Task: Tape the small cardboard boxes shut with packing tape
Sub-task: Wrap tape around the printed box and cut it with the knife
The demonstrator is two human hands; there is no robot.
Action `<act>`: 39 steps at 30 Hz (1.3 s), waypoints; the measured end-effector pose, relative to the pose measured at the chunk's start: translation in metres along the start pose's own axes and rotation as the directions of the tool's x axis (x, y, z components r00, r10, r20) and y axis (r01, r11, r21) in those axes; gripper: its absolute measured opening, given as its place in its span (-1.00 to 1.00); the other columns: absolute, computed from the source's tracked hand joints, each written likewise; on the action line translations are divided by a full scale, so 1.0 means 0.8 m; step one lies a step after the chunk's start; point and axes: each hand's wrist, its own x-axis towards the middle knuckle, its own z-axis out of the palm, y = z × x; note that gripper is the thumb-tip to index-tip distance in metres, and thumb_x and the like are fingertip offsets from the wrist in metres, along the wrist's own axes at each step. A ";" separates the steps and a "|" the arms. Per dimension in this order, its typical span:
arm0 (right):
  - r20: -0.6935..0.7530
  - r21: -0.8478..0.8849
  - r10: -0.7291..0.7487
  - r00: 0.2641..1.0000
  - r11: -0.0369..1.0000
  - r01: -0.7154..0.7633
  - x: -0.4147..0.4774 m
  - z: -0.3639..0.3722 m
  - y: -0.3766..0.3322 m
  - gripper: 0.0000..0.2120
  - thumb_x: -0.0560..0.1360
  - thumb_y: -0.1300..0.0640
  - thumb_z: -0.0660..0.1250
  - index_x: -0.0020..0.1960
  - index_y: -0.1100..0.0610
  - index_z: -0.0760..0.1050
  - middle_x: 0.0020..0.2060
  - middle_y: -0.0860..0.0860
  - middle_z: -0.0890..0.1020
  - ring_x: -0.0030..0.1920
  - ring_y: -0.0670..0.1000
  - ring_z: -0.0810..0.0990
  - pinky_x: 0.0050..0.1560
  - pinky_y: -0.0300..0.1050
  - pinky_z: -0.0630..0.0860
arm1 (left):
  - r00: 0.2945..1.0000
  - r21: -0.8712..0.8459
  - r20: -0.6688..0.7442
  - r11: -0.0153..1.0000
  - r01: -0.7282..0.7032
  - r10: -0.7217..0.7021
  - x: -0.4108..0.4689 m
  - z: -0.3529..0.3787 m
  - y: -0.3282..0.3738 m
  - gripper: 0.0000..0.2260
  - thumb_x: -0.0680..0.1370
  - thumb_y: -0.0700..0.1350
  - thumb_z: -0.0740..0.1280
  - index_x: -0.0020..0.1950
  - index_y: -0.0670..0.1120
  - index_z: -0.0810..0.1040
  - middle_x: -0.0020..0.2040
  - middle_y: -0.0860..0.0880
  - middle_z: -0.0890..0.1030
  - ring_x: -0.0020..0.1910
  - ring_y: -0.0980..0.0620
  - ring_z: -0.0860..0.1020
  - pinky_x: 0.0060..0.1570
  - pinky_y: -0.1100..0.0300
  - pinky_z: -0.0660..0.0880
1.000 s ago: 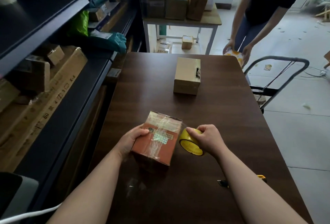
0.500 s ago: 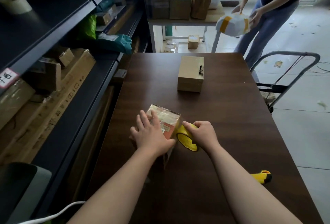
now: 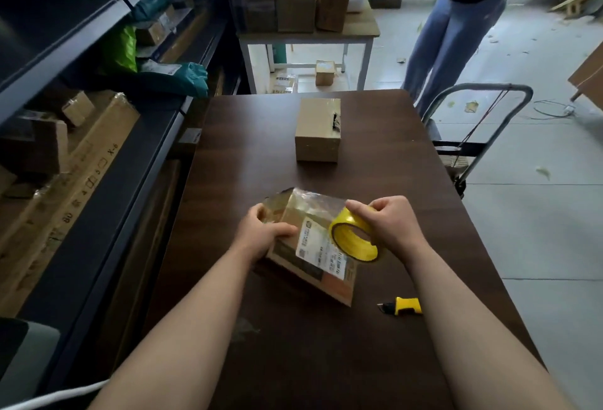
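A small cardboard box (image 3: 310, 266) with a white shipping label lies tilted on the dark wooden table (image 3: 293, 344). My left hand (image 3: 261, 233) grips its left end. My right hand (image 3: 388, 223) holds a yellow-cored roll of clear packing tape (image 3: 354, 240) over the box's right side, and a sheet of clear tape (image 3: 313, 204) stretches from the roll across the box's far end. A second cardboard box (image 3: 318, 130) stands farther back on the table, apart from both hands.
A yellow utility knife (image 3: 404, 306) lies on the table near my right forearm. Dark shelving (image 3: 98, 115) with parcels runs along the left. Another person (image 3: 456, 27) stands at the far right holding a parcel, beside a hand cart (image 3: 473, 122). A back table (image 3: 310, 34) carries several boxes.
The box has been turned over, so its labelled face now points up. My left hand moved from flat on top to gripping the left end. The roll has lifted over the box's right side.
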 end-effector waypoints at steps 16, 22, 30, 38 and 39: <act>-0.011 -0.167 0.142 0.990 0.976 -0.142 -0.024 -0.016 0.071 -0.50 0.34 -0.25 0.47 -0.48 0.16 0.52 -0.57 -0.05 0.47 -0.46 -0.06 0.44 -0.39 -0.15 0.36 | 0.978 -0.354 0.196 0.926 0.133 -0.066 0.044 -0.019 -0.051 -0.08 0.13 -0.13 0.54 0.47 -0.12 0.31 0.34 -0.19 0.45 0.12 -0.17 0.58 -0.06 0.04 0.57; -0.028 -0.182 0.181 0.983 0.966 -0.183 -0.028 -0.006 0.086 -0.50 0.34 -0.26 0.47 -0.49 0.13 0.50 -0.55 -0.05 0.48 -0.44 -0.05 0.45 -0.39 -0.15 0.36 | 0.968 -0.386 0.241 0.907 0.169 -0.078 0.057 -0.026 -0.068 -0.15 0.15 -0.14 0.55 0.42 -0.12 0.35 0.24 -0.20 0.55 -0.01 -0.15 0.64 -0.28 0.13 0.58; 0.063 -0.236 0.155 0.986 0.962 -0.137 -0.030 -0.002 0.097 -0.58 0.42 -0.20 0.43 -0.41 0.10 0.53 -0.48 -0.03 0.52 -0.37 -0.03 0.50 -0.33 -0.11 0.41 | 0.950 -0.416 0.289 0.879 0.232 -0.114 0.073 -0.037 -0.092 -0.06 0.04 -0.06 0.61 0.40 -0.12 0.39 0.13 -0.28 0.61 -0.02 -0.24 0.65 -0.18 0.01 0.62; 0.067 -0.308 0.219 0.974 0.933 -0.188 -0.015 0.009 0.109 -0.56 0.41 -0.30 0.37 -0.34 0.07 0.54 -0.40 -0.02 0.56 -0.26 0.02 0.55 -0.31 -0.11 0.43 | 0.939 -0.426 0.334 0.875 0.229 -0.083 0.079 -0.038 -0.092 -0.25 0.19 -0.16 0.53 0.37 -0.15 0.41 0.15 -0.32 0.60 -0.10 -0.20 0.64 -0.30 0.09 0.63; 0.072 -0.310 0.235 0.969 0.929 -0.202 -0.014 0.012 0.111 -0.56 0.41 -0.31 0.36 -0.33 0.06 0.53 -0.39 -0.02 0.56 -0.25 0.02 0.56 -0.31 -0.12 0.42 | 0.938 -0.425 0.336 0.875 0.230 -0.084 0.080 -0.038 -0.093 -0.25 0.18 -0.16 0.53 0.36 -0.15 0.42 0.16 -0.33 0.59 -0.10 -0.20 0.64 -0.29 0.09 0.63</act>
